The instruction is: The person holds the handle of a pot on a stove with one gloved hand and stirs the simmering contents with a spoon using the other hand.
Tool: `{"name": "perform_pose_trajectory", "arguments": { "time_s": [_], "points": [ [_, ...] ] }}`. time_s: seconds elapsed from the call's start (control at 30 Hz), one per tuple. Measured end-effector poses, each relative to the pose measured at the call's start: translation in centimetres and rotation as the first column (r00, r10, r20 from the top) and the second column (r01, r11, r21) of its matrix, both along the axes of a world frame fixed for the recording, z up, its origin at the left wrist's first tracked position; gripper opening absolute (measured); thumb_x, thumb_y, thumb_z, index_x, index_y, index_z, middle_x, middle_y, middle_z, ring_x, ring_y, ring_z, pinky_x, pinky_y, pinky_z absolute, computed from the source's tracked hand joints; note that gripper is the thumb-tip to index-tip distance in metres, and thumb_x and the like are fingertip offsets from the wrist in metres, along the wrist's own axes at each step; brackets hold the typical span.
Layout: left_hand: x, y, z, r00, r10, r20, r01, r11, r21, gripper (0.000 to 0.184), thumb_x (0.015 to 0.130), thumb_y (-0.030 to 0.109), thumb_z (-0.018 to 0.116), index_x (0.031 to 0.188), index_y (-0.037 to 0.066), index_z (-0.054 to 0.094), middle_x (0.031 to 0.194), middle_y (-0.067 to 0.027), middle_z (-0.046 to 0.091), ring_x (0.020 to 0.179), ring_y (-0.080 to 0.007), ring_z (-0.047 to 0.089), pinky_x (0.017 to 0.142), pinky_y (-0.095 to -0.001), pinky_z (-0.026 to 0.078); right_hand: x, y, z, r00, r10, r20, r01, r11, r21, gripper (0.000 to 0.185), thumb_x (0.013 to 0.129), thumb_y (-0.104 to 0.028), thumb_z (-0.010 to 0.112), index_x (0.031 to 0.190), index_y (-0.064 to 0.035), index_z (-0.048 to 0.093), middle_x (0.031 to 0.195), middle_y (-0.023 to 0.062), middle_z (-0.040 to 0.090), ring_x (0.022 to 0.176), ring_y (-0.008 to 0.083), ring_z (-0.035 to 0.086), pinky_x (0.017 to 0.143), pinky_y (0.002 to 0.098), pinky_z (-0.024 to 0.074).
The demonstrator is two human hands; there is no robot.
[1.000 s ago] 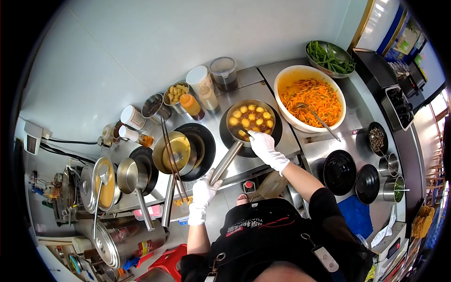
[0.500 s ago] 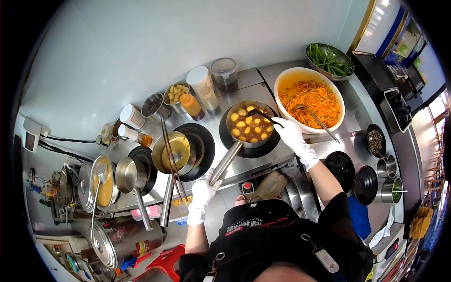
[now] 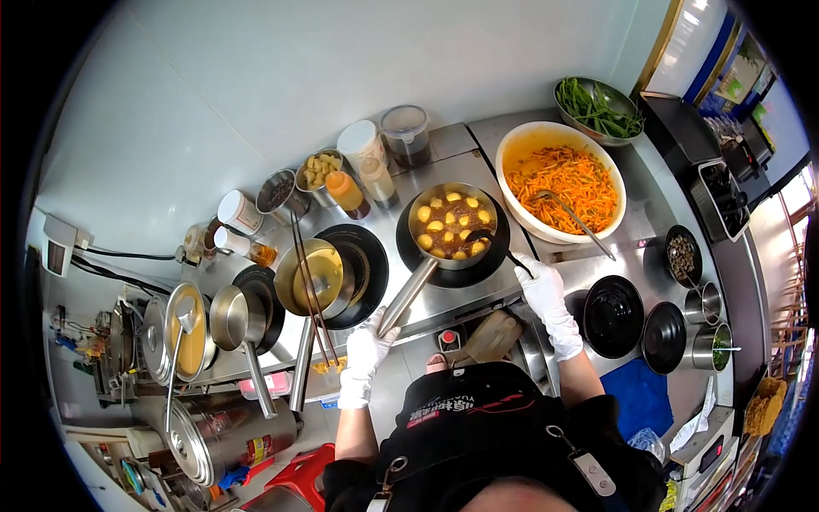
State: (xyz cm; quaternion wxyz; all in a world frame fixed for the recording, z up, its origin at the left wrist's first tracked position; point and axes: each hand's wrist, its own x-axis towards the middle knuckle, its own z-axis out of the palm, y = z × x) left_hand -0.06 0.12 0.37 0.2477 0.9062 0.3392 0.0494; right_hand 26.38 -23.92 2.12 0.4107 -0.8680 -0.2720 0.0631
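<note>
A steel saucepan [image 3: 411, 296] sits on a black round burner plate, with yellow egg-like pieces in brown broth [image 3: 450, 224]. My left hand [image 3: 368, 348], in a white glove, is closed around the end of its long handle. In my gloved right hand [image 3: 543, 294] is the handle of a black spoon [image 3: 503, 248]. The spoon's head rests in the broth near the pan's right side, partly sunk. Just left of my left hand, long chopsticks [image 3: 310, 286] lean across another saucepan [image 3: 297, 363] holding yellowish liquid.
Behind to the right stands a white basin [image 3: 502, 181] of shredded carrot with a ladle, and beyond it a bowl of greens [image 3: 597, 111]. Bottles [image 3: 348, 194] and tubs line the wall. Black bowls [image 3: 614, 316] are on the right counter; another saucepan [image 3: 256, 375] is left.
My right hand has moved down toward me, drawing the spoon from the middle of the broth to the pan's lower right side. My left hand stays on the handle.
</note>
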Motion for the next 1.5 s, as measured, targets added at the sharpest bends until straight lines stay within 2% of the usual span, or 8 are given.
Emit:
{"name": "perform_pose_trajectory", "arguments": {
  "time_s": [0.53, 0.73, 0.83, 0.9, 1.03, 1.23, 1.3, 1.5],
  "points": [
    [0.1, -0.2, 0.1, 0.999, 0.041, -0.012, -0.042, 0.999, -0.035, 0.057, 0.078, 0.037, 0.073, 0.128, 0.013, 0.06, 0.101, -0.0214, 0.068, 0.093, -0.0363, 0.066, 0.082, -0.0414, 0.052, -0.3, -1.2, -0.8, 0.996, -0.008, 0.09, 0.004, 0.999, 0.049, 0.03, 0.087, -0.018, 0.063, 0.116, -0.0137, 0.067, 0.102, 0.016, 0.068, 0.093, 0.0346, 0.065, 0.08, 0.0386, 0.0518],
    [0.2, -0.2, 0.0, 0.998, 0.051, -0.033, -0.052, 0.998, -0.036, 0.058, 0.078, 0.038, 0.073, 0.129, 0.014, 0.059, 0.102, -0.021, 0.068, 0.094, -0.036, 0.066, 0.083, -0.0413, 0.052, -0.2, -1.4, -0.6, 0.997, -0.016, 0.075, 0.014, 0.999, 0.036, 0.03, 0.087, -0.017, 0.063, 0.116, -0.0133, 0.067, 0.103, 0.0156, 0.068, 0.094, 0.0343, 0.065, 0.081, 0.0381, 0.0516],
    [0.2, -0.2, 0.1, 0.998, 0.052, -0.036, -0.054, 0.998, -0.041, 0.058, 0.079, 0.038, 0.073, 0.13, 0.015, 0.058, 0.103, -0.0209, 0.067, 0.095, -0.0358, 0.066, 0.083, -0.0412, 0.052, -0.2, -1.4, -0.4, 1.0, 0.0, -0.024, 0.0, 1.0, -0.014, 0.031, 0.089, -0.016, 0.063, 0.119, -0.0081, 0.065, 0.11, 0.0183, 0.067, 0.103, 0.0327, 0.064, 0.087, 0.0338, 0.05],
    [0.2, -0.2, 0.1, 0.998, 0.052, -0.03, -0.053, 0.997, -0.05, 0.058, 0.079, 0.038, 0.073, 0.13, 0.015, 0.058, 0.104, -0.0209, 0.067, 0.095, -0.0357, 0.066, 0.083, -0.0412, 0.052, -0.1, -1.4, -1.2, 0.998, -0.008, 0.058, 0.006, 0.999, 0.047, 0.03, 0.087, -0.017, 0.063, 0.117, -0.0138, 0.067, 0.103, 0.0159, 0.068, 0.094, 0.0343, 0.065, 0.081, 0.0381, 0.0516],
    [0.1, -0.1, -0.2, 0.998, 0.051, -0.023, -0.051, 0.998, -0.04, 0.058, 0.079, 0.039, 0.073, 0.13, 0.015, 0.058, 0.102, -0.0207, 0.068, 0.094, -0.0356, 0.066, 0.083, -0.0413, 0.052, 0.1, -1.2, -0.3, 0.996, 0.001, 0.089, -0.004, 0.999, 0.041, 0.03, 0.086, -0.019, 0.064, 0.116, -0.0138, 0.067, 0.099, 0.0157, 0.068, 0.09, 0.0346, 0.065, 0.078, 0.0395, 0.0519],
    [0.1, -0.1, -0.1, 0.999, 0.044, -0.02, -0.044, 0.998, -0.038, 0.058, 0.078, 0.039, 0.073, 0.129, 0.015, 0.059, 0.1, -0.0206, 0.068, 0.092, -0.036, 0.066, 0.082, -0.0414, 0.052, 1.7, 0.5, 3.3, 0.965, 0.18, 0.189, -0.123, 0.952, -0.279, 0.025, 0.086, -0.023, 0.061, 0.108, -0.0154, 0.071, 0.084, 0.0143, 0.069, 0.079, 0.0334, 0.066, 0.07, 0.0425, 0.052],
    [0.1, -0.1, -0.2, 0.999, 0.042, -0.014, -0.042, 0.999, -0.029, 0.057, 0.078, 0.039, 0.073, 0.128, 0.014, 0.06, 0.099, -0.0206, 0.068, 0.092, -0.0362, 0.066, 0.082, -0.0414, 0.052, 1.9, 2.1, 4.5, 0.955, 0.264, 0.132, -0.176, 0.868, -0.465, 0.024, 0.086, -0.024, 0.06, 0.105, -0.0159, 0.071, 0.079, 0.0143, 0.069, 0.077, 0.0323, 0.067, 0.071, 0.0434, 0.0524],
    [0.1, -0.1, 0.1, 0.998, 0.045, -0.037, -0.046, 0.998, -0.037, 0.057, 0.079, 0.039, 0.073, 0.128, 0.014, 0.06, 0.101, -0.0205, 0.068, 0.093, -0.0362, 0.066, 0.082, -0.041, 0.052, 3.3, 7.1, 2.9, 0.954, 0.295, 0.055, -0.211, 0.789, -0.578, 0.024, 0.085, -0.026, 0.057, 0.096, -0.013, 0.074, 0.083, 0.016, 0.069, 0.081, 0.0356, 0.067, 0.074, 0.0444, 0.0523]
  ]
}}
